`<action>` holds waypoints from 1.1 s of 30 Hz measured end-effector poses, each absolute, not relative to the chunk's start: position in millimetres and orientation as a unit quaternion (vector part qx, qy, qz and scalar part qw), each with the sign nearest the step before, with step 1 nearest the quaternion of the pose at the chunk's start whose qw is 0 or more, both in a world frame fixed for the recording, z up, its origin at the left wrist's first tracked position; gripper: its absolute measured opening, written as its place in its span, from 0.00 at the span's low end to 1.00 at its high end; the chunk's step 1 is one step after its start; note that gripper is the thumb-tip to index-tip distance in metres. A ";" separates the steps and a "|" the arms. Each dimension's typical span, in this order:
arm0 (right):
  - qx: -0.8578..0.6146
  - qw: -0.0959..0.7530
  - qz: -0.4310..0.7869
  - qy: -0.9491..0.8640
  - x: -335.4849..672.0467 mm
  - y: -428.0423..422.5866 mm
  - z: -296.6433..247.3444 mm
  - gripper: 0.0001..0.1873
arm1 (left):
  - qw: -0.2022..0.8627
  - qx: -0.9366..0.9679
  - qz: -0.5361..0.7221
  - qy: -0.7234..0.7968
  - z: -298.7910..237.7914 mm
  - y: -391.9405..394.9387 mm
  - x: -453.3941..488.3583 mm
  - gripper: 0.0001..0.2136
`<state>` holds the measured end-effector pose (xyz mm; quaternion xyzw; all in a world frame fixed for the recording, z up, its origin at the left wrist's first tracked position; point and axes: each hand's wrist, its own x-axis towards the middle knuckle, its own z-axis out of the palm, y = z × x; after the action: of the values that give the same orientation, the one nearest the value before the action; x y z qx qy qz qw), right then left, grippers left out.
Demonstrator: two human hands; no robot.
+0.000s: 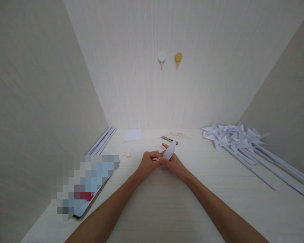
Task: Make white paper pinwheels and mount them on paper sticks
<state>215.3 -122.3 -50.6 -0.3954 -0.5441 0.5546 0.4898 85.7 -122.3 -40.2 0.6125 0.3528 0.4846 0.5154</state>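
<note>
- Where bare fingers [164,145] meet, a pale wood-grained tabletop [152,209] spreads beneath them.
- Well to their right lies a heap of white, pointed paper shapes [233,133] with long rolled-paper sticks [252,168].
- The left hand [150,162] curls narrow beside the right; whether it pinches anything cannot be told.
- The right hand [176,165] holds a folded white paper piece [169,151] between thumb and fingers, tilted upward; too hard a squeeze could crease it, too loose a grip drop it.
- Beyond the fingers, to the left, rests a flat white paper square [133,135].
- Just past the fingertips, small metal snips [169,139] point left; a careless forward reach could nick skin or paper.
</note>
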 end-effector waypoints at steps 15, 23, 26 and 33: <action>-0.429 0.533 0.523 -0.508 219.6 -121.5 -52.4 0.19 | 0.598 0.391 0.597 0.365 -41.1 -109.7 75.3 0.11; -0.484 0.541 0.428 -0.539 224.3 -120.8 -53.8 0.14 | 0.539 0.479 0.548 0.423 -41.8 -111.6 76.9 0.14; -0.482 0.541 0.439 -0.532 224.4 -120.7 -52.8 0.15 | 0.527 0.494 0.526 0.449 -44.4 -111.9 76.9 0.13; -0.435 0.544 0.523 -0.491 222.2 -120.1 -53.6 0.15 | 0.552 0.457 0.537 0.445 -50.6 -107.3 72.4 0.17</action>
<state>222.2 -120.1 -53.6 -0.4352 -0.4912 0.5227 0.5442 72.4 -107.3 -50.6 0.4569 0.4449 0.5374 0.5519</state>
